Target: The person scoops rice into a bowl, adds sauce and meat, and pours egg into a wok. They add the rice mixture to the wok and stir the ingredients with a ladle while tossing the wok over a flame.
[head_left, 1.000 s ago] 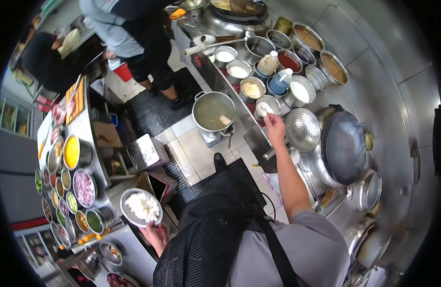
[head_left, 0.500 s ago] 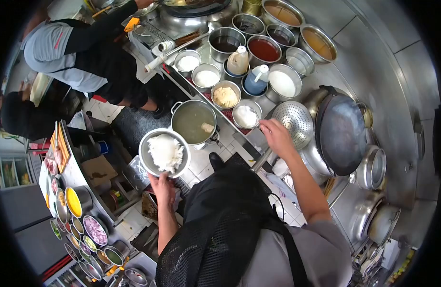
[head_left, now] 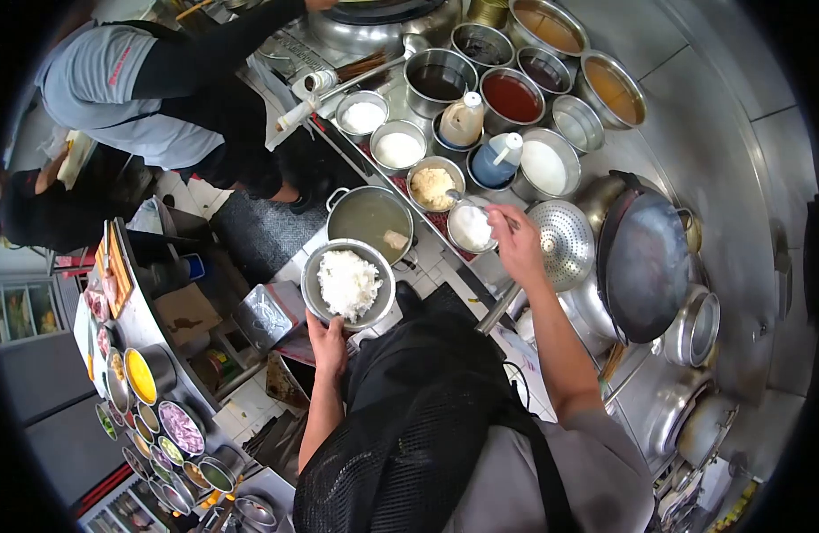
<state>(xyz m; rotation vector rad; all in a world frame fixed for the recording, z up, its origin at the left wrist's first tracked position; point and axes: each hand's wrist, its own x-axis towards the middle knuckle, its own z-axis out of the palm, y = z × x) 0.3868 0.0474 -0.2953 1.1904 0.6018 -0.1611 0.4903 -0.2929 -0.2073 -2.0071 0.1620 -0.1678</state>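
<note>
My left hand (head_left: 328, 345) grips the rim of a metal bowl (head_left: 308, 289) of white rice (head_left: 349, 284), the thumb over its near edge. The bowl is held up in front of me and overlaps the near side of a pot of cloudy liquid (head_left: 365, 216). My right hand (head_left: 516, 242) is closed on the handle of a small spoon (head_left: 455, 194). The spoon's head is at the edge of a tin of pale yellow grains (head_left: 430, 184). Below the handle stands a tin of white powder (head_left: 472, 227), right beside my fingers.
Sauce and seasoning containers (head_left: 513, 96) crowd the steel counter. A perforated ladle (head_left: 562, 244) and a dark wok (head_left: 645, 262) lie to the right. A co-worker (head_left: 152, 98) stands at upper left. Ingredient tins (head_left: 180, 426) fill the left-hand table.
The rice bowl in my left hand has shifted right, towards me. My right hand has tilted the spoon from the white powder tin towards the pale yellow one.
</note>
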